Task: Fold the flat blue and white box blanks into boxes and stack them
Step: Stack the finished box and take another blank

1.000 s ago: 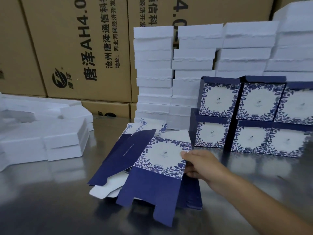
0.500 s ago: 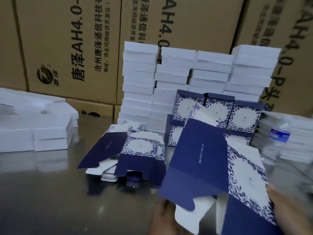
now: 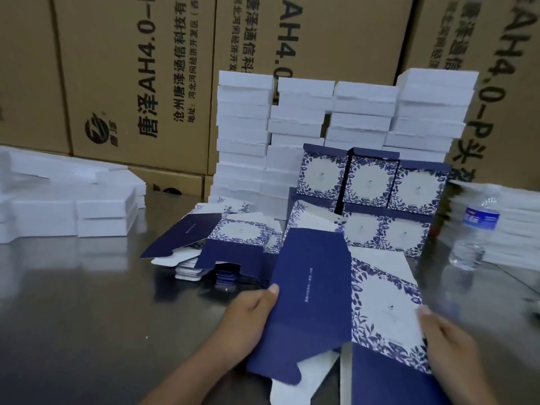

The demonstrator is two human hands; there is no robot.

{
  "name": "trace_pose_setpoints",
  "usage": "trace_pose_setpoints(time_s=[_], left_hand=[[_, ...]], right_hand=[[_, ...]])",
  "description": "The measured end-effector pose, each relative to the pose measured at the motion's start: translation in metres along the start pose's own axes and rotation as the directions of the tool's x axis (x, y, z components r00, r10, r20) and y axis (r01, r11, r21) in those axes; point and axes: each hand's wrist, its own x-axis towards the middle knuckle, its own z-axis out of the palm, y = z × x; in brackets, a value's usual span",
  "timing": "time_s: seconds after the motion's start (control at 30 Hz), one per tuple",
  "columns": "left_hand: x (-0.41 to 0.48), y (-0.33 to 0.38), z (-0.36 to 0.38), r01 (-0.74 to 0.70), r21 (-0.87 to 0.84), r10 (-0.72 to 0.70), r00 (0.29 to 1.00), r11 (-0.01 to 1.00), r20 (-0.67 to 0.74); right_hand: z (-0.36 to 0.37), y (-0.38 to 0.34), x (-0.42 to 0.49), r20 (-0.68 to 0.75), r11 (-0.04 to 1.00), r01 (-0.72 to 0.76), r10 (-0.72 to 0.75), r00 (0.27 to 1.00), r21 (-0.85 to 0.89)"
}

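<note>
Over the steel table [image 3: 73, 302], both hands [image 3: 248, 314] hold a flat navy-and-floral blank [image 3: 336, 305].

Reflective metal table [image 3: 73, 302]. Bearing a pile of flat blanks [image 3: 233, 247], with folded boxes [image 3: 371, 182] and white boxes [image 3: 245, 135] behind. Water bottle [image 3: 476, 229] at right.

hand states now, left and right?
Left hand: holding the flat blue and white cardboard box blank by its left edge, thumb on top.
Right hand: holding the same blank by its right edge.
</note>
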Motion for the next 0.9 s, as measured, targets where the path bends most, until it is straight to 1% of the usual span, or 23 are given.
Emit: trace_pose_setpoints(time_s=[0.03,0.07,0.13,0.27,0.33,0.57,0.67,0.83,0.9], left_hand=[[0.000,0.000,0.000,-0.018,0.013,0.018,1.000,1.000,-0.017],[-0.002,0.001,0.000,-0.027,0.027,0.028,0.999,0.999,-0.046],[-0.003,0.001,0.000,-0.035,0.042,0.039,0.993,0.999,-0.109],[-0.002,0.000,-0.001,-0.012,0.038,0.020,0.977,0.999,-0.214],[-0.001,0.001,-0.002,-0.001,0.040,0.012,0.967,0.999,-0.253],[0.001,0.000,0.001,0.017,0.075,0.003,0.966,0.997,-0.259],[0.003,-0.001,0.000,0.008,0.139,0.028,0.967,0.990,-0.255],[0.003,-0.001,-0.003,-0.009,0.169,0.048,0.972,0.986,-0.230],[0.002,-0.002,-0.002,-0.026,0.196,0.068,0.974,0.980,-0.214]], right_hand=[[0.001,-0.005,-0.005,0.044,1.000,0.019,-0.019,0.999,0.011],[0.007,-0.004,-0.005,-0.002,1.000,0.019,-0.019,1.000,-0.016],[0.008,0.000,-0.009,0.047,0.999,0.038,-0.039,0.998,0.020],[0.014,0.009,-0.007,0.109,0.996,0.086,-0.088,0.990,0.025],[0.017,0.013,-0.006,0.108,0.994,0.105,-0.105,0.989,0.005],[0.014,0.019,-0.003,0.103,0.988,0.152,-0.149,0.983,-0.020],[0.014,0.020,-0.002,0.109,0.987,0.160,-0.156,0.982,-0.028],[0.015,0.018,-0.002,0.112,0.994,0.097,-0.103,0.988,0.059],[0.013,0.017,-0.002,0.128,0.995,0.091,-0.095,0.987,0.036]])
